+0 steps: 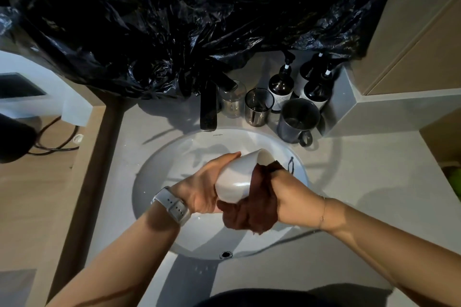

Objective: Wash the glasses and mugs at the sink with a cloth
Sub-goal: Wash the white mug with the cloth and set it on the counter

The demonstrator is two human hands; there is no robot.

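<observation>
Over the round white sink [159, 182] my left hand [204, 187] grips a white mug [237, 177], tilted with its mouth pointing up and to the right. My right hand [291, 197] holds a dark brown cloth [252, 209] pressed against the mug's rim and side; its fingers are hidden in the cloth. On the counter behind the sink stand a clear glass [232, 102], a smoky glass [258, 107] and a dark metal mug [296, 119] with its handle toward me.
A black faucet [208, 107] rises behind the basin. Three dark pump bottles [282, 87] stand at the back right. Black plastic sheeting [187, 20] covers the wall above. A black cable [57, 142] lies on the wooden surface to the left.
</observation>
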